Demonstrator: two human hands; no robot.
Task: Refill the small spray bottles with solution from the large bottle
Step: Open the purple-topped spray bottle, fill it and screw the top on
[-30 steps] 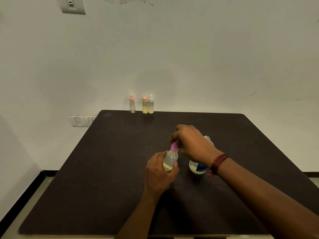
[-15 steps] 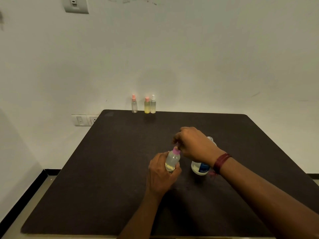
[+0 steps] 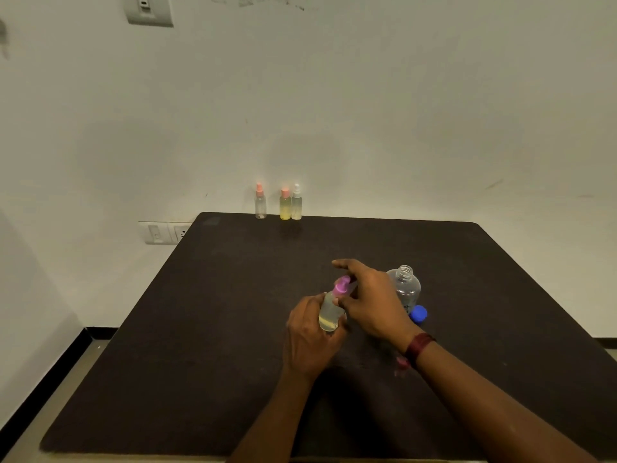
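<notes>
One small spray bottle (image 3: pixel 330 312) in left grip (image 3: pixel 310 335)

Three small clear spray bottles (image 3: pixel 284 205) stand at the dark table's (image 3: pixel 200 329) far edge. Mid-table, a pink-capped small bottle (image 3: pixel 330 312) is left of the large clear plastic bottle (image 3: pixel 405 287); a blue cap (image 3: pixel 418 314) lies just before that.

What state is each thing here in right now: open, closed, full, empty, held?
Held spray bottle: gripped by the left hand, pink top at its neck, some yellowish liquid inside.
Right hand: at the pink top, grip unclear.
Large bottle: standing, uncapped, contents unclear.
Blue cap: off, lying on the table.
Far-left bottle: capped, nearly empty.
Yellow bottle: capped, full.
White-topped bottle: capped, filled.
</notes>
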